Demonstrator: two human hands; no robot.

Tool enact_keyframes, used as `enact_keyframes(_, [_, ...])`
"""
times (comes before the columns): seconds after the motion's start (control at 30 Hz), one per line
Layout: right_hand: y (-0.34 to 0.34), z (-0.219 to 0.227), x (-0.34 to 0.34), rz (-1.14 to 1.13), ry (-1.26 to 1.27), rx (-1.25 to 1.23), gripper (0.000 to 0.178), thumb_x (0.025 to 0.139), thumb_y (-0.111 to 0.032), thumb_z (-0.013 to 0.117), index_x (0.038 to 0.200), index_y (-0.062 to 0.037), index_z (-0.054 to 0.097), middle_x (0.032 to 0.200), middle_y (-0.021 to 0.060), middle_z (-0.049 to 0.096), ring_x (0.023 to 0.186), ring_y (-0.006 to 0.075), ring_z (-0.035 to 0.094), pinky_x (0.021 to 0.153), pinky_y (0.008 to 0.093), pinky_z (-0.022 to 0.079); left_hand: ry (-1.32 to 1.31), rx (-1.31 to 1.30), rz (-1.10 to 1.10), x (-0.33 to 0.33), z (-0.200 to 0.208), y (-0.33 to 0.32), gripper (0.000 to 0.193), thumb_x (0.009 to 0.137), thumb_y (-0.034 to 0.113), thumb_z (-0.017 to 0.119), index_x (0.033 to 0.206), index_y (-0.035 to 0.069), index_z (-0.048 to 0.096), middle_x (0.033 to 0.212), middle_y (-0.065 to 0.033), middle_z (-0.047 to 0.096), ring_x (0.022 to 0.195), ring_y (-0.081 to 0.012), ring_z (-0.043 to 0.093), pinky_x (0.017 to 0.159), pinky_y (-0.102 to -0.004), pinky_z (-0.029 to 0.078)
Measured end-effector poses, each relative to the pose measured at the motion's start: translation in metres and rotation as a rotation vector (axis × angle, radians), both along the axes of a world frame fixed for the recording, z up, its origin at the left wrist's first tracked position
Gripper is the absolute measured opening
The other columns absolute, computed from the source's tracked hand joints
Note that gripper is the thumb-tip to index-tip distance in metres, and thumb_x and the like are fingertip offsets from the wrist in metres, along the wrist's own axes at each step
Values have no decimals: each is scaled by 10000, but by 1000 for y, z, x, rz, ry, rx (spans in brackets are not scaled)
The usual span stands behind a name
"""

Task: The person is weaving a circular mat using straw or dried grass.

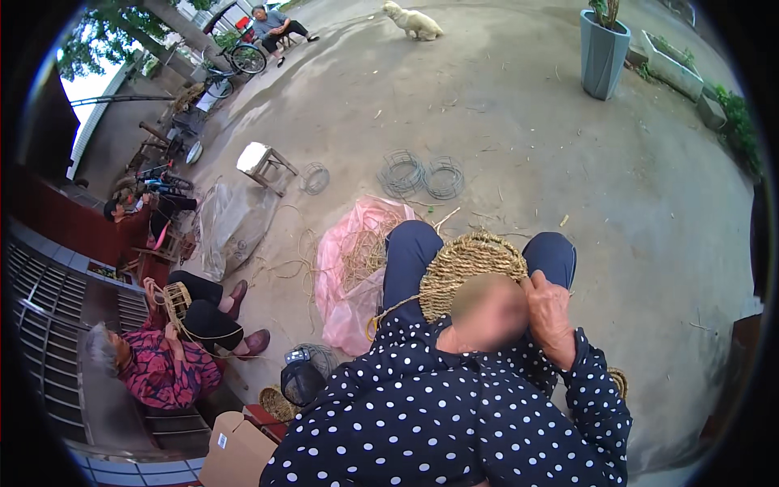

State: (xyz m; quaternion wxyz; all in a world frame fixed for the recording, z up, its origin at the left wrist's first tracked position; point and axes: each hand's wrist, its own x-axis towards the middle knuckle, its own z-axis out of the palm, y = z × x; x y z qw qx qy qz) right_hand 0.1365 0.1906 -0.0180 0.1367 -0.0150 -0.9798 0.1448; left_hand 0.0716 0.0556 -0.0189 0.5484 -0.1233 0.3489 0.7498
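A round woven straw basket (471, 264) rests between my knees, its coiled braided side facing up. At its right edge my right hand (550, 316) is closed, fingers curled in near the rim. What those fingers hold is hidden. My left hand (491, 312) lies over the lower part of the basket, but it is smeared by a blur and its fingers do not show. A loose straw strand (398, 307) runs from the basket's left side across my thigh.
Left of my leg lies a pink plastic sheet (337, 292) with loose straw. Wire rings (402, 174) lie ahead, beside a stool (272, 166). A person (166, 365) at left works on another basket (176, 304). A cardboard box (235, 450) stands near my left side.
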Motion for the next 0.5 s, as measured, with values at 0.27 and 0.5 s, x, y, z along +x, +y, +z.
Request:
enact_keyframes(0.27, [11,-10,6,127,86,-20,146,702,-48,612,826,-52,535,803,114,517,653,266,617,575,373,488,38,39,-89,3,2,-3,266,882,39,507,1085,154,379,685,-46,488,513,-168,502,389,-250,309])
enact_keyframes(0.5, [9,-26,-4,94,245,-27,203,696,-77,618,869,-80,511,809,79,477,623,228,565,514,341,443,252,-164,-129,-3,18,-4,114,943,110,499,991,137,400,677,-59,536,479,-166,504,360,-236,301])
